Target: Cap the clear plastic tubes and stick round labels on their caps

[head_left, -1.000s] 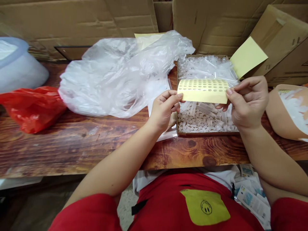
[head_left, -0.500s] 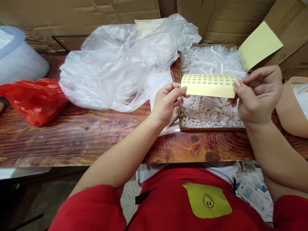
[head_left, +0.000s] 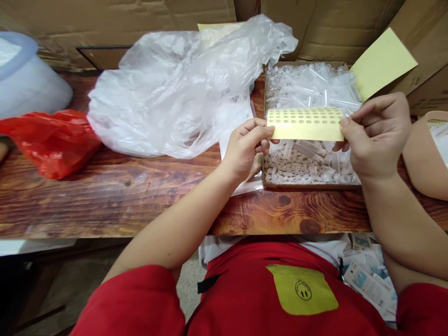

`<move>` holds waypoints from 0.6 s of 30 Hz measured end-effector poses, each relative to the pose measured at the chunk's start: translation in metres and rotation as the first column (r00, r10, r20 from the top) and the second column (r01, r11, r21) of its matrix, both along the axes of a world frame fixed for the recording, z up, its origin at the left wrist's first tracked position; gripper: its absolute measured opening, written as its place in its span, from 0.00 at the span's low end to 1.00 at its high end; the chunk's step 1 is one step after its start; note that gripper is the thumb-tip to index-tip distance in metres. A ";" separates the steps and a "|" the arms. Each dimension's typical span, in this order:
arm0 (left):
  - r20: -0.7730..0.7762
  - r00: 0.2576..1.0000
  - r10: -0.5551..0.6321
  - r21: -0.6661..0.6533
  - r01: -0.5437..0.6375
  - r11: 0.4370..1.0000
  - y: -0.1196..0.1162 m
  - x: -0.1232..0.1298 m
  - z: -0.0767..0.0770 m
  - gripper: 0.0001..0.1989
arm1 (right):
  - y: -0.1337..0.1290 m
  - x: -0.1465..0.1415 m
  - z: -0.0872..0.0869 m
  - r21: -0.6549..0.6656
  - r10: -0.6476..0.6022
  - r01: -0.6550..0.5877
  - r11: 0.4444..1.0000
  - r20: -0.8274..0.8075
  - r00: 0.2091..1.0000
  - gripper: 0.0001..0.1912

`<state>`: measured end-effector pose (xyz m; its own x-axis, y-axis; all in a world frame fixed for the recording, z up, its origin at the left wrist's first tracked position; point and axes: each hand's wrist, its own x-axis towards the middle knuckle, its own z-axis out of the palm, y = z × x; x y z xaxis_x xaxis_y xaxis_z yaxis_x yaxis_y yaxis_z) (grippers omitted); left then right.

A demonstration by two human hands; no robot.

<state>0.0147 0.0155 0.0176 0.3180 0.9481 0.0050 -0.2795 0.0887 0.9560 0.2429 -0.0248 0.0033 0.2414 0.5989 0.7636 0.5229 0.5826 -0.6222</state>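
The left hand pinches the left end of a pale yellow sticker sheet, thumb on top and fingers curled beneath, closed on its edge. The right hand grips the opposite end in the same way, its thumb pressed on the sheet near the corner. Between them the sheet is stretched above a shallow cardboard tray, its near part plain and its far part printed with rows of small dark marks.

The tray stands on a wooden table. Its far part holds clear plastic tubes; its near part holds many small whitish plastic pieces. A second yellow sheet sticks up at the tray's far right corner, in front of cardboard boxes that line the far side of the table.

Left of the tray lies a large, crumpled translucent plastic bag, with another piece of yellow paper partly under its far edge. Farther left is a red plastic bag, and beyond it a pale bluish tub. At the right edge stands a peach-coloured container with white material inside. The person wears a red garment bearing a yellow-green patch with a smiling face.
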 end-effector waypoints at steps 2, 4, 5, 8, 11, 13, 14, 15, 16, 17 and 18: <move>-0.001 1.000 -0.026 0.056 0.026 0.998 0.000 -0.001 -0.003 0.10 | -0.002 0.002 0.004 0.020 -0.084 0.082 0.996 0.145 0.986 0.14; -0.012 0.998 -0.054 0.136 0.055 0.989 -0.002 -0.002 -0.007 0.08 | -0.007 0.000 0.011 0.066 -0.115 0.100 0.993 0.302 0.946 0.13; -0.021 0.998 -0.065 0.175 0.068 0.982 -0.003 -0.002 -0.008 0.08 | -0.010 -0.004 0.015 0.096 -0.103 0.072 0.993 0.378 0.920 0.12; -0.052 0.994 -0.097 0.252 0.107 0.962 -0.006 -0.001 -0.010 0.12 | -0.021 -0.020 0.024 0.140 -0.023 -0.067 0.988 0.561 0.828 0.13; -0.054 0.992 -0.111 0.270 0.121 0.955 -0.010 0.003 -0.008 0.17 | -0.026 -0.036 0.024 0.105 0.015 -0.108 0.989 0.644 0.765 0.14; -0.042 0.993 -0.111 0.268 0.118 0.956 -0.011 0.005 -0.008 0.19 | -0.024 -0.040 0.019 0.113 0.006 -0.102 0.988 0.638 0.770 0.13; -0.038 0.993 -0.110 0.269 0.116 0.956 -0.012 0.005 -0.008 0.19 | -0.023 -0.040 0.017 0.119 0.001 -0.095 0.988 0.623 0.782 0.12; -0.039 0.993 -0.108 0.279 0.115 0.953 -0.012 0.005 -0.009 0.19 | -0.021 -0.040 0.014 0.119 -0.002 -0.088 0.989 0.607 0.795 0.12; -0.049 0.993 -0.105 0.296 0.115 0.948 -0.013 0.005 -0.010 0.18 | -0.020 -0.039 0.012 0.108 -0.001 -0.079 0.991 0.597 0.802 0.12; -0.070 0.993 -0.096 0.319 0.114 0.941 -0.014 0.005 -0.011 0.17 | -0.020 -0.038 0.011 0.091 0.001 -0.069 0.993 0.596 0.803 0.13; -0.099 0.992 -0.081 0.347 0.111 0.931 -0.014 0.005 -0.012 0.16 | -0.020 -0.037 0.010 0.085 0.001 -0.065 0.994 0.601 0.799 0.13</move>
